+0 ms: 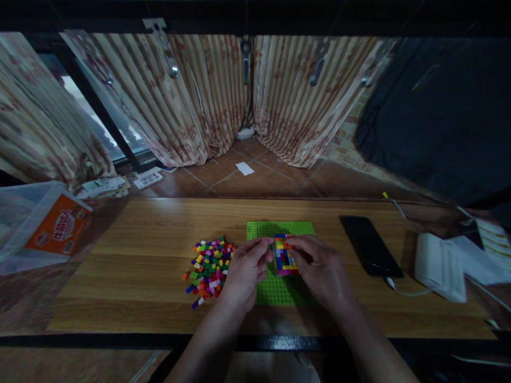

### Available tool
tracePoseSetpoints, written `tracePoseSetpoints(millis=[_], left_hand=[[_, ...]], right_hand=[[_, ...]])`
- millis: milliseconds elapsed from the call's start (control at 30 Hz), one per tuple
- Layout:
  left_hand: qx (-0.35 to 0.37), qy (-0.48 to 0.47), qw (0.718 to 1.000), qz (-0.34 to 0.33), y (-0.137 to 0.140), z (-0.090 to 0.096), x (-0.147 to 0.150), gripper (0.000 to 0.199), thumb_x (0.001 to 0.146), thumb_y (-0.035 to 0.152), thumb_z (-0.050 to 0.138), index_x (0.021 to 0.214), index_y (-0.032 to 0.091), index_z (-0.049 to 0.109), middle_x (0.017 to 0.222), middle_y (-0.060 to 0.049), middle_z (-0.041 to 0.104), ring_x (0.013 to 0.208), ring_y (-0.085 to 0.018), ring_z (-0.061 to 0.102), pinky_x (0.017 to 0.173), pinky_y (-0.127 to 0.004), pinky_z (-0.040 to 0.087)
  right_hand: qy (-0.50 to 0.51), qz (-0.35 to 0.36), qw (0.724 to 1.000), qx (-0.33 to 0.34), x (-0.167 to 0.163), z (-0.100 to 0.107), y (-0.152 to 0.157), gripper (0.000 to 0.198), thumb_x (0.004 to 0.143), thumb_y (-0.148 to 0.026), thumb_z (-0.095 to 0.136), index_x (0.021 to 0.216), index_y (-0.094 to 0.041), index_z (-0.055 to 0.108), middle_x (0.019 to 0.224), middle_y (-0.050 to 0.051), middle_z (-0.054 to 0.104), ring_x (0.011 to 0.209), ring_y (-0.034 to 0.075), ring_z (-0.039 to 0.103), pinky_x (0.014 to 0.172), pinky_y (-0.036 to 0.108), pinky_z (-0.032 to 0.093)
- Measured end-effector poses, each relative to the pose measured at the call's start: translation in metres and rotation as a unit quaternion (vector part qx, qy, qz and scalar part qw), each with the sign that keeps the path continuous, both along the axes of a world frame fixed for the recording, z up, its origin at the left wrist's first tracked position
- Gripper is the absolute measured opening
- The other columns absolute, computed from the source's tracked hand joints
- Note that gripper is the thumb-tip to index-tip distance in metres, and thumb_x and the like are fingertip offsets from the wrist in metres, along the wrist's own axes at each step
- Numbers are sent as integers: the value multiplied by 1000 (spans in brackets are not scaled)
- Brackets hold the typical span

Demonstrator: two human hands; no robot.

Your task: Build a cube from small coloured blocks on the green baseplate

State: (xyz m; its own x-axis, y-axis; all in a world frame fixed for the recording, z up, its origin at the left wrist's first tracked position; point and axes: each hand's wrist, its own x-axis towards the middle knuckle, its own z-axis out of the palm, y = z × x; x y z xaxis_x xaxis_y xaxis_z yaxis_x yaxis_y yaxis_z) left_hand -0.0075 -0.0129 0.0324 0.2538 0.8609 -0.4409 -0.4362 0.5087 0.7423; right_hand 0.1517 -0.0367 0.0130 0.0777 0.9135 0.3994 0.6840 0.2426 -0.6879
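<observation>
On a green studded baseplate [275,293] stands a small structure of multicoloured toy bricks [284,259], with blue, yellow, red and pink rows. My left hand [248,271] is at the structure's left side, thumb and forefinger pinched together; whatever lies between them is too small to make out. From the right, my right hand [321,266] reaches over the top of the structure, its fingertips closed on a small orange toy brick [288,242]. Part of the structure's right side is hidden by that hand. Left of the baseplate lies a loose pile of small coloured bricks [211,268].
A black phone [371,246] with a white cable lies on the wooden table [131,266], right of the baseplate. Beyond it is a white box-like object [439,266] by some papers. A clear plastic bin [34,229] with an orange label stands at far left.
</observation>
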Motion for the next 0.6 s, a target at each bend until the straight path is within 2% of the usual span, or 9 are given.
tracePoseSetpoints(millis=[600], left_hand=[[-5, 12, 1000, -7, 1, -2, 1, 27, 74, 30, 73, 93, 11, 69, 62, 3, 54, 42, 0, 26, 43, -19, 12]], right_hand=[[3, 13, 1000, 3, 4, -1, -2, 20, 89, -19, 55, 95, -26, 73, 99, 3, 75, 91, 19, 71, 83, 34, 57]])
